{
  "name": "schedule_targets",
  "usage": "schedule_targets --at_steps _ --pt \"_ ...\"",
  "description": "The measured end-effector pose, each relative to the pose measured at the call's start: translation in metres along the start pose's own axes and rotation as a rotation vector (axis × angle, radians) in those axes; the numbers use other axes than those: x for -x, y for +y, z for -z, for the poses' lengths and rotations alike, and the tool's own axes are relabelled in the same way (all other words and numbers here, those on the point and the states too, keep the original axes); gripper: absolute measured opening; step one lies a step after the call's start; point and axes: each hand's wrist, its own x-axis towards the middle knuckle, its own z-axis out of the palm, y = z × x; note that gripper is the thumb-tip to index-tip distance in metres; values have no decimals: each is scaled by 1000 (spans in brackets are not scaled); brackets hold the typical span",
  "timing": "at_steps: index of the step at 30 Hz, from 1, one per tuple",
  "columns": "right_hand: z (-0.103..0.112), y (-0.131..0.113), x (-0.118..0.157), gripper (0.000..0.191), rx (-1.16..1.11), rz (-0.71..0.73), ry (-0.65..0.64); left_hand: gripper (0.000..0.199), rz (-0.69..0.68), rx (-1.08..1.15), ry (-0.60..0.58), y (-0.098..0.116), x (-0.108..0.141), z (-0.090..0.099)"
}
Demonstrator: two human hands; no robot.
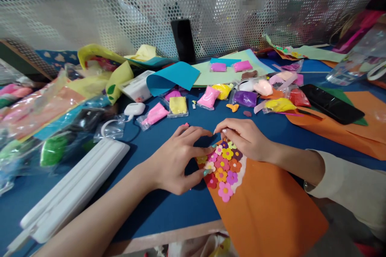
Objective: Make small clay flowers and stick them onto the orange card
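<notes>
A sheet of orange paper (271, 209) lies at an angle over the table's front edge. On its upper corner sits a cluster of small clay flowers (222, 164) in pink, yellow, orange, red and purple, with a pale curved strip along the right side. My left hand (179, 158) rests at the cluster's left edge, fingers apart, thumb and fingertips touching the flowers. Over the top of the cluster, my right hand (244, 138) has its thumb and fingers drawn together in a pinch; whatever they hold is too small or hidden to make out.
Bagged clay in pink (208, 97), yellow (177, 105) and purple (245, 98) lies beyond my hands. A black phone (331, 103) is at right, another phone (183, 41) leans against the perforated panel (211, 12). A long white device (75, 188) lies left, near plastic-wrapped materials (39, 104).
</notes>
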Motion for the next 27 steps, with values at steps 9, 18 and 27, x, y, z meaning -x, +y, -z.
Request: schedule_targets --at_steps 9,18,27 --pt "0 -1 0 23 -1 -23 -16 50 17 -59 -28 0 -1 -5" --pt "0 -1 0 23 -2 -30 -33 50 4 -19 65 -5 0 1" --pt "1 0 0 24 9 -36 -39 51 -11 -167 70 -4 1 -6"
